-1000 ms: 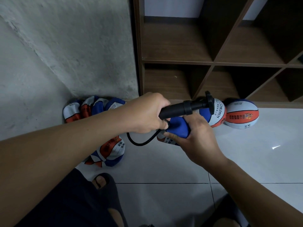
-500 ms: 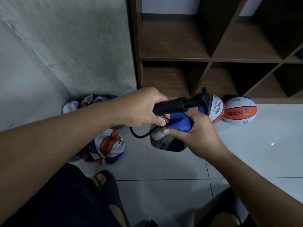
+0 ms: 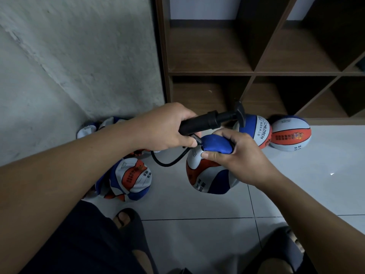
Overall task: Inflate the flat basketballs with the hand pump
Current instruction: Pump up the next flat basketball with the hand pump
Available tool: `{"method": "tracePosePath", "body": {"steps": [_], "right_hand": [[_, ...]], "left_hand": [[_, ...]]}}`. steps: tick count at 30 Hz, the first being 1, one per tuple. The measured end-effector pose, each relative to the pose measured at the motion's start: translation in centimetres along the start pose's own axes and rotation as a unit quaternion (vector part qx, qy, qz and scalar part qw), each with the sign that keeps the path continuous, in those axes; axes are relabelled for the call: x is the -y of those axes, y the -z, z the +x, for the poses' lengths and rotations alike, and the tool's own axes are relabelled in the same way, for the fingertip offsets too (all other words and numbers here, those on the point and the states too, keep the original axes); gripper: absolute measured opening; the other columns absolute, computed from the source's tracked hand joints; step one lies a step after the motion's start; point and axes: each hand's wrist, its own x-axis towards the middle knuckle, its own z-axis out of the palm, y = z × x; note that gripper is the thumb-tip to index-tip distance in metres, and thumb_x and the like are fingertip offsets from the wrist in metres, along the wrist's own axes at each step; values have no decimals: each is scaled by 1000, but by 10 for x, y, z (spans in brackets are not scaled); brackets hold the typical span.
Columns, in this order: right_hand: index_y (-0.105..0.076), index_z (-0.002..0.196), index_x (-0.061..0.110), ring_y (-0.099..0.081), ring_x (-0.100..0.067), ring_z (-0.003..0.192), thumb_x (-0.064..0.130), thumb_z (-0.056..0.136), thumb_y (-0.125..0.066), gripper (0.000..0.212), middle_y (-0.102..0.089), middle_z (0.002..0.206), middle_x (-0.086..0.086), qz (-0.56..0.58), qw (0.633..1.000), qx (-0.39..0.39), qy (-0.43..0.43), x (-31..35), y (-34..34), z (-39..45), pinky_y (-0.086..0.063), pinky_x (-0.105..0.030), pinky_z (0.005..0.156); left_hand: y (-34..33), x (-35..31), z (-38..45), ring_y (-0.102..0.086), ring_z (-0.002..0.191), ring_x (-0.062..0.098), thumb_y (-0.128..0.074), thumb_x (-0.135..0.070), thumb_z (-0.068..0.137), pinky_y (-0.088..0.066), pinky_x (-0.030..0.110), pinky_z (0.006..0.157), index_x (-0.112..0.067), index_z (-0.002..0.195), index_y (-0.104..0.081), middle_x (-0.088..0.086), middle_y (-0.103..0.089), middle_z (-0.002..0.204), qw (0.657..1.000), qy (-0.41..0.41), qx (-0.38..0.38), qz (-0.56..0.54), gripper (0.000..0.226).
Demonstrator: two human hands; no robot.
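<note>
My left hand (image 3: 166, 128) grips the barrel of a black hand pump (image 3: 213, 119), whose T-handle points up and right. A black hose (image 3: 167, 162) loops from the pump down and back up to the needle end at my left fingertips. My right hand (image 3: 237, 155) pinches the blue top of a flat, sagging basketball (image 3: 209, 175) in blue, white and orange, held above the floor. The needle tip touches that ball's blue panel beside my right thumb.
Two round basketballs (image 3: 260, 131) (image 3: 290, 134) lie on the tile floor by a dark wooden shelf unit (image 3: 252, 73). Several flat balls (image 3: 130, 178) are piled at the left by the grey wall. My sandalled feet (image 3: 128, 220) are on the white tiles below.
The flat ball now hangs lower and shows more of its orange and white panels. Both hands stayed close together with the pump's needle end at the ball's top.
</note>
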Motion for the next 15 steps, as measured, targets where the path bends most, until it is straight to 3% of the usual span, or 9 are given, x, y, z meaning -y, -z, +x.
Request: {"method": "tracePosePath", "body": {"steps": [4,7,9,13,15], "right_hand": [[-77,100,26,-69,-16,78,39,88,-89,21,-72,86,5,12,999,34,-11,2,3,1,-59,-39,75],[-74,92,23,-55,-7,61,46,95,-79,23,-59,68,12,40,997,50,-32,1,5,1,-47,-24,61],[-71,87,20,-48,-10,59,53,99,-73,35,-51,66,4,51,996,50,-52,0,3,2,-44,-28,60],[-77,99,13,-57,-31,73,64,100,-66,53,-62,86,-27,74,994,43,-60,0,-4,3,-52,-46,74],[-76,98,11,-54,-26,73,64,99,-67,54,-58,86,-29,91,993,34,-63,0,-5,3,-48,-44,75]], "left_hand": [[0,1,2,-63,60,2,-87,-25,93,-45,15,57,-34,93,-75,-18,-69,74,1000,4,6,0,15],[0,2,4,-68,67,7,-87,-26,92,-51,23,64,-37,94,-75,-13,-72,80,1000,9,4,-2,16],[0,3,5,-69,69,7,-88,-27,92,-50,25,65,-38,94,-75,-14,-73,81,1000,12,2,-1,16],[-1,3,7,-70,73,1,-89,-26,91,-47,12,64,-36,96,-76,-22,-73,84,1000,15,-5,-3,18],[-1,4,8,-69,70,-2,-90,-25,91,-45,9,60,-36,96,-76,-25,-72,81,1000,21,-7,-2,18]]}}
